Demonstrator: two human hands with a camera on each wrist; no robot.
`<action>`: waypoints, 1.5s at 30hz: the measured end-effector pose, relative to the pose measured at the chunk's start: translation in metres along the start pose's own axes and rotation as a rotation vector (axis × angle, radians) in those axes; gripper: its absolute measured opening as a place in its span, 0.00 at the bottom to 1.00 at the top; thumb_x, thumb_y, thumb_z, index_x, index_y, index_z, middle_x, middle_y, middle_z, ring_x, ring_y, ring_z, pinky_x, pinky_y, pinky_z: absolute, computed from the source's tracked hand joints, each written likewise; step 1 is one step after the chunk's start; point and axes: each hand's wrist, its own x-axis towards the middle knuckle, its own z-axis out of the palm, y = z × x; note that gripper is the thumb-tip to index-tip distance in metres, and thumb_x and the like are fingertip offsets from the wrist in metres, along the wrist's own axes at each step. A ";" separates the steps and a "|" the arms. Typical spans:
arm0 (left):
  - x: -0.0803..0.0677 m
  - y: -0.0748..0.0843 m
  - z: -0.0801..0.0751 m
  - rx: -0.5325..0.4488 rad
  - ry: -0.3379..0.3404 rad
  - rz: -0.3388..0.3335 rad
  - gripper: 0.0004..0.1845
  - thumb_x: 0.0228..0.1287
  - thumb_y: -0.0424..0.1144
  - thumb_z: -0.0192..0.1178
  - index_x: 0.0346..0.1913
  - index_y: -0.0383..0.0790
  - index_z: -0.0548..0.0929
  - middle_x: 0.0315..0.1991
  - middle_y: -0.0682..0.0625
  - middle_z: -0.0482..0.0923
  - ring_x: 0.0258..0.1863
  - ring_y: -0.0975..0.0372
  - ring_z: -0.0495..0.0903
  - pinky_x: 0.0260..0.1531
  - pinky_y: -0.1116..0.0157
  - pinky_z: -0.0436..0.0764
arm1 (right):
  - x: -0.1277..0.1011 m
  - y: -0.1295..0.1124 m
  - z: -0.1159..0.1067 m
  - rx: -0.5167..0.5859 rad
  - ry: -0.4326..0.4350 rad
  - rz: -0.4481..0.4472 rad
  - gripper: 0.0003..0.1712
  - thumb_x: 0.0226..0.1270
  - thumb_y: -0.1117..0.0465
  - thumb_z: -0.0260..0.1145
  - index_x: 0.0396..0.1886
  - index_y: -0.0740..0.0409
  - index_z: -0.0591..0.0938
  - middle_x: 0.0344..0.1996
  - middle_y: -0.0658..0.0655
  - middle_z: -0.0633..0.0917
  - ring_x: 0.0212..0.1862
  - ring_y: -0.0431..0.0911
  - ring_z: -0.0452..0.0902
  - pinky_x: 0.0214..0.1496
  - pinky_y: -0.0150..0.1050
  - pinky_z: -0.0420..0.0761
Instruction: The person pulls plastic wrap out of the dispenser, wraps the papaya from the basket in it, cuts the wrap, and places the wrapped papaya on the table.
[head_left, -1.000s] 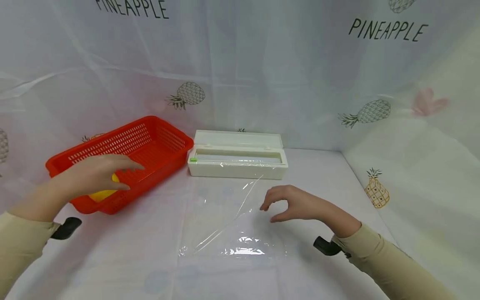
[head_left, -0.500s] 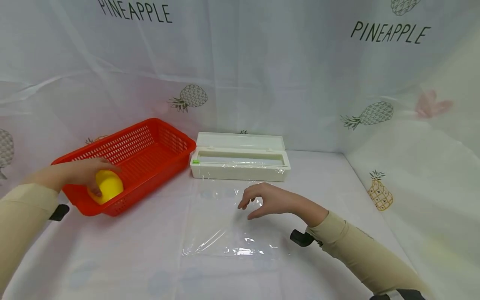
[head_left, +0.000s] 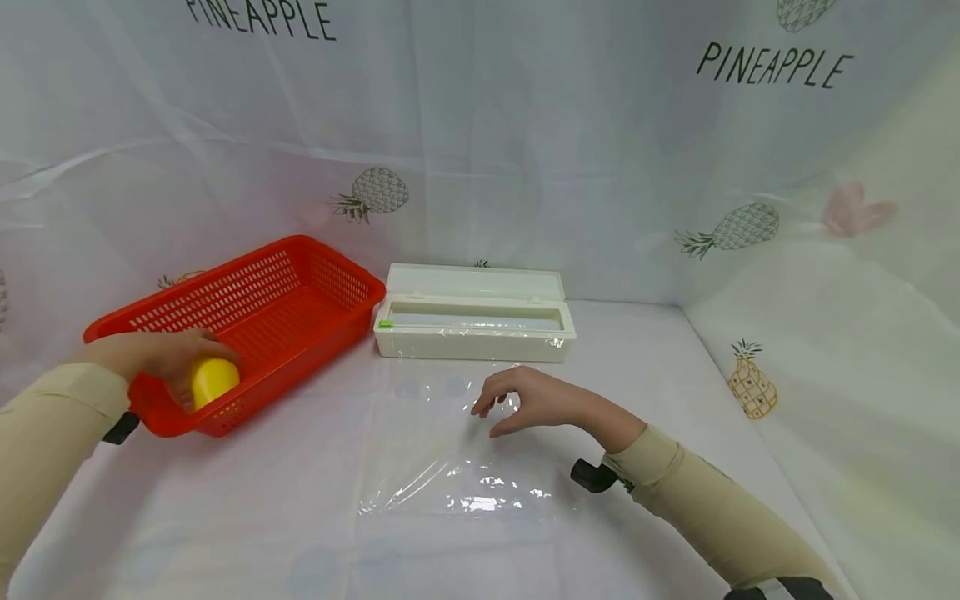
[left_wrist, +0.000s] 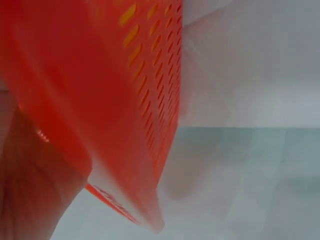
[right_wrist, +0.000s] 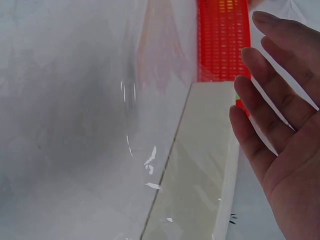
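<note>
A yellow ball (head_left: 215, 380) lies in the near corner of a red slotted basket (head_left: 285, 292) at the left. My left hand (head_left: 171, 358) reaches into the basket and grips the ball, its fingers curled over the top. The left wrist view shows only the basket wall (left_wrist: 135, 95) up close. A clear sheet of cling film (head_left: 457, 467) lies flat on the table in front of a white dispenser box (head_left: 476, 333) with its lid up. My right hand (head_left: 501, 407) hovers over the film's far part, fingers relaxed, holding nothing. In the right wrist view its fingers (right_wrist: 270, 115) are spread beside the box (right_wrist: 200, 170).
A white cloth printed with pineapples covers the table (head_left: 225, 517) and hangs as walls behind and at the right (head_left: 825, 275). The basket stands against the back left wall, the box beside it at the back centre.
My left hand has sunk into the basket's near corner and closed on the yellow ball. My right hand has slid left and towards the box, above the film.
</note>
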 end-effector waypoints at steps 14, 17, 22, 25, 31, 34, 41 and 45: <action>-0.024 0.067 -0.064 0.111 0.547 0.208 0.46 0.33 0.45 0.84 0.62 0.41 0.76 0.60 0.28 0.58 0.54 0.33 0.61 0.42 0.34 0.72 | -0.009 -0.010 -0.016 -0.026 0.109 0.024 0.16 0.56 0.61 0.76 0.44 0.48 0.86 0.43 0.42 0.83 0.49 0.39 0.78 0.54 0.39 0.77; -0.025 0.110 -0.072 0.136 0.619 0.265 0.46 0.32 0.46 0.84 0.62 0.47 0.76 0.61 0.31 0.59 0.55 0.35 0.61 0.42 0.36 0.73 | -0.014 -0.015 -0.020 -0.043 0.168 0.018 0.16 0.55 0.62 0.77 0.44 0.48 0.86 0.43 0.43 0.83 0.50 0.40 0.78 0.56 0.39 0.76; -0.020 0.177 -0.060 0.094 0.634 0.321 0.44 0.34 0.45 0.84 0.62 0.52 0.77 0.64 0.36 0.59 0.57 0.39 0.62 0.44 0.40 0.76 | -0.017 -0.027 -0.014 -0.048 0.336 0.006 0.25 0.50 0.68 0.78 0.50 0.56 0.83 0.43 0.50 0.84 0.48 0.45 0.79 0.53 0.42 0.78; -0.014 0.215 -0.043 0.023 0.656 0.379 0.42 0.35 0.46 0.84 0.61 0.55 0.78 0.64 0.39 0.60 0.58 0.41 0.62 0.47 0.42 0.76 | -0.015 -0.047 -0.006 -0.014 0.438 -0.041 0.33 0.47 0.72 0.78 0.56 0.65 0.78 0.45 0.59 0.84 0.47 0.52 0.80 0.52 0.48 0.79; -0.002 0.273 -0.010 -0.057 0.700 0.451 0.43 0.33 0.50 0.83 0.60 0.61 0.78 0.67 0.41 0.58 0.62 0.42 0.60 0.50 0.43 0.74 | -0.013 -0.067 0.011 0.105 0.577 -0.107 0.44 0.45 0.76 0.78 0.62 0.67 0.67 0.59 0.62 0.73 0.54 0.58 0.77 0.53 0.53 0.79; 0.004 0.291 0.005 -0.093 0.726 0.429 0.43 0.33 0.52 0.83 0.60 0.62 0.78 0.67 0.42 0.58 0.62 0.43 0.59 0.48 0.45 0.76 | -0.011 -0.064 0.019 0.177 0.621 -0.081 0.48 0.45 0.75 0.78 0.65 0.60 0.62 0.64 0.58 0.68 0.58 0.55 0.74 0.54 0.50 0.79; 0.022 0.309 0.033 -0.138 0.740 0.423 0.48 0.36 0.53 0.82 0.67 0.62 0.72 0.68 0.43 0.58 0.62 0.44 0.58 0.47 0.47 0.78 | -0.011 -0.059 0.026 0.194 0.713 0.039 0.39 0.53 0.69 0.76 0.61 0.55 0.66 0.60 0.55 0.69 0.53 0.50 0.79 0.51 0.41 0.81; 0.033 0.303 0.035 -0.326 0.675 0.456 0.53 0.41 0.38 0.81 0.72 0.51 0.64 0.69 0.43 0.58 0.64 0.47 0.62 0.47 0.52 0.81 | -0.022 -0.046 0.018 0.236 0.683 0.097 0.38 0.57 0.70 0.73 0.65 0.54 0.66 0.61 0.56 0.70 0.50 0.51 0.81 0.50 0.39 0.82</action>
